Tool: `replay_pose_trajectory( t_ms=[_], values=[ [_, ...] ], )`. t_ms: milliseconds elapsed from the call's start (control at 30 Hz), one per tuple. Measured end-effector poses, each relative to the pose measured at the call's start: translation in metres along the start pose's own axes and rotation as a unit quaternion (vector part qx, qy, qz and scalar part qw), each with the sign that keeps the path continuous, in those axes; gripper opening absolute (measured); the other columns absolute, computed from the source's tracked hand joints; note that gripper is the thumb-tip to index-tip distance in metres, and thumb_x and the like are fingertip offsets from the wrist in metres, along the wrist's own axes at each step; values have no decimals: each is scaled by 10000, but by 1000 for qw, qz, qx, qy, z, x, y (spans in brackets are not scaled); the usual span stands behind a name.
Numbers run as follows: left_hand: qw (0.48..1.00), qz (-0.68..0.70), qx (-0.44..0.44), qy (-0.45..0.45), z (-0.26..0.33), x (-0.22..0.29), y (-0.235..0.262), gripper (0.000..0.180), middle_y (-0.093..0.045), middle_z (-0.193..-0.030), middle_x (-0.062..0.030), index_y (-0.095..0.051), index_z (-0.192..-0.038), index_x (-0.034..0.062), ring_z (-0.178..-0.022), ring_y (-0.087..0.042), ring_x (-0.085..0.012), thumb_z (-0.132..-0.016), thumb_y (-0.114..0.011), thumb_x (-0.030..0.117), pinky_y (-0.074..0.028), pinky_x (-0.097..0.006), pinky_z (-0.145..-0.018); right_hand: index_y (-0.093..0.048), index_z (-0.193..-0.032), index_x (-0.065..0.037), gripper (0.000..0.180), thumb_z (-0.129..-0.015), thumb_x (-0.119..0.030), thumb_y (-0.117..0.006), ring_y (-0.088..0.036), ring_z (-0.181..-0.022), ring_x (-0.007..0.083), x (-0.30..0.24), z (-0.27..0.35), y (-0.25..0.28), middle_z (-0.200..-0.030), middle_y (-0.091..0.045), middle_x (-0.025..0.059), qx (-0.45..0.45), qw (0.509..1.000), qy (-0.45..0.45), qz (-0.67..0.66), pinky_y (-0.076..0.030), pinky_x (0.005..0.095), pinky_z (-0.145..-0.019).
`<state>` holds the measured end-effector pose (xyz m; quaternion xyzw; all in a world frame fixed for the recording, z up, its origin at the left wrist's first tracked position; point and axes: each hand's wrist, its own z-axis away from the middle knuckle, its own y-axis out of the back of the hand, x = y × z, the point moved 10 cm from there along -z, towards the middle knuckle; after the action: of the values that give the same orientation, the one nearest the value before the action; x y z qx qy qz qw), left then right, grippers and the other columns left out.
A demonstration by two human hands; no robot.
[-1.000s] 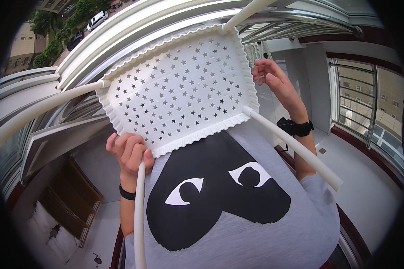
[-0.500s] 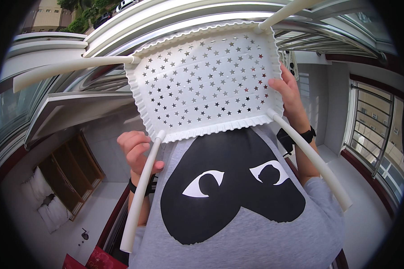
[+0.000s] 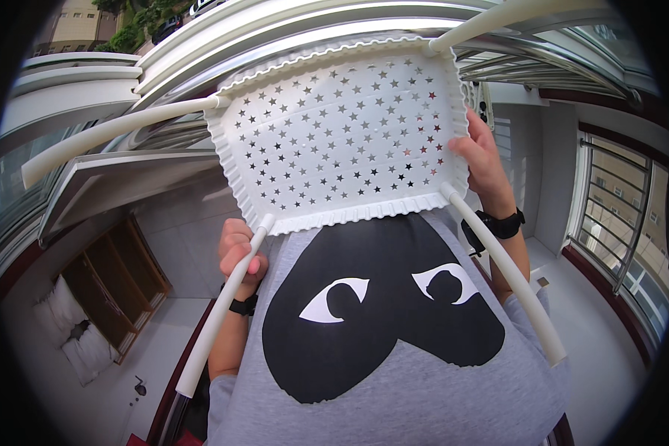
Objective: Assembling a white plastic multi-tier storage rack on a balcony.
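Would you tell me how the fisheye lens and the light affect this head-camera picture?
Head view: railings and window frames bow toward the dark circular rim; daylight is even, without hard shadows; the white star-punched tray and both hands, left hand and right hand, look sharp; glare brightens the top rails.

Below me I see a wooden cabinet (image 3: 115,293) beside white cushions (image 3: 74,338), a metal railing (image 3: 617,215) along the window, and a building (image 3: 78,26) outside.
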<state>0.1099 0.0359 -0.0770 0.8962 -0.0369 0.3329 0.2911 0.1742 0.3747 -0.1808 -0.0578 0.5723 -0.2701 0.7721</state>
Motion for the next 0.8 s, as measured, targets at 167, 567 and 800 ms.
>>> replay_pose_trajectory(
  t_ms=[167,567,800],
  values=[
    [1000,-12,16,-4,0,-5,-4,327,-440,-701,-66,-382,-886,75,-578,-427,-199,-1001,-465,369,-362,-331,-515,-339,-1437,27,665,-790,25,-493,-582,-1098,148,-3,-5,0,-1273,-569,112,-20,1000,3,-15,-472,297,-932],
    [985,-67,-37,155,12,-56,12,417,-489,-981,-122,-475,-1073,33,-903,-488,-232,-1011,-365,431,-404,-376,-844,-356,-1428,11,624,-826,-13,-522,-582,-1073,133,-10,0,5,-1232,-584,105,-5,1000,30,4,-478,298,-916],
    [798,306,-45,517,5,-101,-47,519,-521,-1324,-154,-357,-1404,-16,-1201,-528,-222,-996,-464,285,-415,-358,-1020,-360,-1439,5,571,-940,-153,-587,-587,-992,91,-22,0,-8,-1152,-618,65,-16,999,21,-36,-477,241,-863]
  ],
)
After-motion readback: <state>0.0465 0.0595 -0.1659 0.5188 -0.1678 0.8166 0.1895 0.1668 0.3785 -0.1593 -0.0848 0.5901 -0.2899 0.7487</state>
